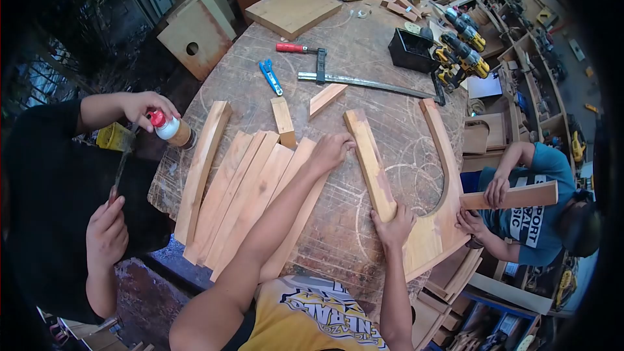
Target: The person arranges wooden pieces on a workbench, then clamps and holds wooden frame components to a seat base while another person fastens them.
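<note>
My right hand (394, 226) is closed round the near end of a wooden bar (370, 166), which lies lengthwise on the worktable (325, 234) with a darker patch along one side. My left hand (333, 154) has curled fingers close to the bar's left edge, above the far end of a slat; whatever is in them is hidden. Left of it, several pale wooden slats (250, 201) lie side by side under my forearm. Beyond the slats are a short wood block (283, 120) and an angled offcut (327, 99). A curved wooden frame piece (432, 237) lies to the right.
A bar clamp (370, 82), blue-handled tool (270, 77), thick board (294, 11), black bin (413, 51) and cordless drills (465, 52) occupy the far side. One person at left holds a red-capped bottle (172, 129) and a brush; another at right holds a board (520, 196).
</note>
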`<state>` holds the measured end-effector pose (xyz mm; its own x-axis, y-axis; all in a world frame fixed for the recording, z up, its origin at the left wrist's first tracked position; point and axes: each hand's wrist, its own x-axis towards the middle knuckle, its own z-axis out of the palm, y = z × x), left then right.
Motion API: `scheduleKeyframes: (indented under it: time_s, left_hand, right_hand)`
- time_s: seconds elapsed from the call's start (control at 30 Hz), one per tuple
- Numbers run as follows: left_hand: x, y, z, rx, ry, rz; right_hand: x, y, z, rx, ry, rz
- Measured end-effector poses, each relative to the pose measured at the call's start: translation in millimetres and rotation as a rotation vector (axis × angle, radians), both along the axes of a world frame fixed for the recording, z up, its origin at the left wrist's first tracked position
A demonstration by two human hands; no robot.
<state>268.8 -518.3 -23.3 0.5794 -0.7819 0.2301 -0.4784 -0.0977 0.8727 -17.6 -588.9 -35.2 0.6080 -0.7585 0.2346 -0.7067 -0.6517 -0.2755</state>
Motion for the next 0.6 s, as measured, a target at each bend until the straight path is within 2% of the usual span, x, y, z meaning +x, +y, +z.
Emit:
scheduleKeyframes:
  time_s: [0.3,0.37,0.6]
  left_hand:
    - [2.5,-4.7,-9.3,-0.055,-0.093,0.032]
    - [0.1,-3.7,-3.8,-0.017,0.006,0.063]
    - [-2.8,-7.6,-5.9,0.068,0.059,0.107]
  right_hand:
    - [0.1,-0.2,-1.2,0.012,0.001,-0.014]
    - [0.1,-0.3,-1.4,0.007,0.003,-0.014]
    - [2.2,2.5,4.0,0.022,0.0,-0.017]
